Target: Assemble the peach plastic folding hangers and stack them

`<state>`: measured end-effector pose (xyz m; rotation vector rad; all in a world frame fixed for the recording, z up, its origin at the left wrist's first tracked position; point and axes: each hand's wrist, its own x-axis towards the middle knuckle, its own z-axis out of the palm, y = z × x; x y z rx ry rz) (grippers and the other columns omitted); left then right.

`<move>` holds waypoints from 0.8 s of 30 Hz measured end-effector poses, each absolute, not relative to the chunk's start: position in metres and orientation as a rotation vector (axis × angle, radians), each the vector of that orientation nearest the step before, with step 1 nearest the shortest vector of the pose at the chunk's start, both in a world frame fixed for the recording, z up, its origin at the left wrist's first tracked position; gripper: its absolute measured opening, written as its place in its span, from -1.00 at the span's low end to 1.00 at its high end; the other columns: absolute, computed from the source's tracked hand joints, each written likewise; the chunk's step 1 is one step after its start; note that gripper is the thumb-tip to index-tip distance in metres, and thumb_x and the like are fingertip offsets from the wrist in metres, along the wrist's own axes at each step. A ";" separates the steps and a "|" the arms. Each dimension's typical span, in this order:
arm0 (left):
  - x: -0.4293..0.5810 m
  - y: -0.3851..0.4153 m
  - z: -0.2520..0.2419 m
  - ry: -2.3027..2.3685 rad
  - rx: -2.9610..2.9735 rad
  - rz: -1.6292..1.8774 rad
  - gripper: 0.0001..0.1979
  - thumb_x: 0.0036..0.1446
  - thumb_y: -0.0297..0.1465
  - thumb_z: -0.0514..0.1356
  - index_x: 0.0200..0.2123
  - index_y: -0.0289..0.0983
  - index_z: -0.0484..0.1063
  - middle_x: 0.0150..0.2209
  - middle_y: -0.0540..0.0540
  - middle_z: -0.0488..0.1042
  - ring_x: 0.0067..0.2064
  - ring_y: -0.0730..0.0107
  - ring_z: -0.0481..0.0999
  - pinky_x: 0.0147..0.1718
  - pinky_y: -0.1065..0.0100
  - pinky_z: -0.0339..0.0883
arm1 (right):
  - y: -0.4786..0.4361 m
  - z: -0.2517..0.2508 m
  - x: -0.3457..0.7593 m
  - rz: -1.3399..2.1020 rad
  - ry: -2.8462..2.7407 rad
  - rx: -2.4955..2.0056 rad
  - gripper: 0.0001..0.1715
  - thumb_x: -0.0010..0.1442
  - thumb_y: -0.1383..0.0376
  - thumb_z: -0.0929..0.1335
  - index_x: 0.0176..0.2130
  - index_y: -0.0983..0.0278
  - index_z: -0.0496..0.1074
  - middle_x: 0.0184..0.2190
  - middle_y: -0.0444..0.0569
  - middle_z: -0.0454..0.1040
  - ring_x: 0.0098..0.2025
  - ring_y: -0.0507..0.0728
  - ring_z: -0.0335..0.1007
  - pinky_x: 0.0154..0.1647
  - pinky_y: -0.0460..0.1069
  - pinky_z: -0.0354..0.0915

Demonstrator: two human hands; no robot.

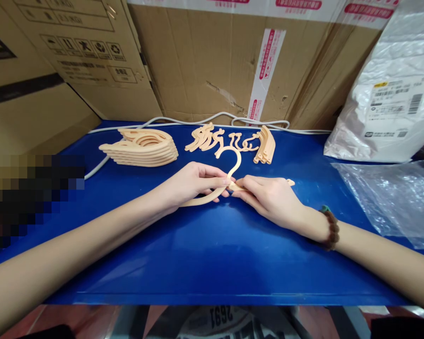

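Observation:
Between my two hands, above the blue table, is a cream-coloured clothes hanger with its hook pointing up. My left hand pinches it close to the base of the hook, and one curved arm of the hanger runs out below that hand. My right hand grips the other arm just right of the hook's base. That arm's tip shows beyond my right knuckles. Both hands are closed, fingertips nearly meeting at the joint. Fingers hide part of the joint.
Behind my left hand lies a stack of hanger pieces. Loose hooks and a bundle of curved arms sit farther back. A white cable, cardboard boxes, a white parcel bag and clear plastic border the blue table.

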<state>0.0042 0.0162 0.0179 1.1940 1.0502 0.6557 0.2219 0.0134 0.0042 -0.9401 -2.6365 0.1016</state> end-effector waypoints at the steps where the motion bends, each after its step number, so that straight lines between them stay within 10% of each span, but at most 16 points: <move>1: 0.004 0.016 0.017 1.048 1.201 0.660 -0.88 0.13 -0.40 0.29 -0.28 -0.31 0.61 -0.30 -0.09 0.64 -0.32 0.51 0.59 -0.37 0.60 0.42 | 0.013 0.004 0.222 0.101 -2.639 -0.941 -0.57 0.43 0.10 0.13 -0.20 0.31 0.41 -0.31 -0.04 0.55 -0.38 0.02 0.43 -0.41 -0.10 0.17; 24: 0.014 0.007 0.018 1.173 1.192 0.689 -0.70 0.19 -0.38 0.21 -0.04 -0.35 0.56 -0.39 -0.12 0.57 -0.40 0.43 0.50 -0.41 0.44 0.40 | 0.009 0.005 0.220 -0.160 -2.728 -0.998 -0.45 0.46 0.13 0.04 -0.24 0.33 0.44 -0.40 -0.05 0.53 -0.45 0.02 0.42 -0.48 -0.03 -0.01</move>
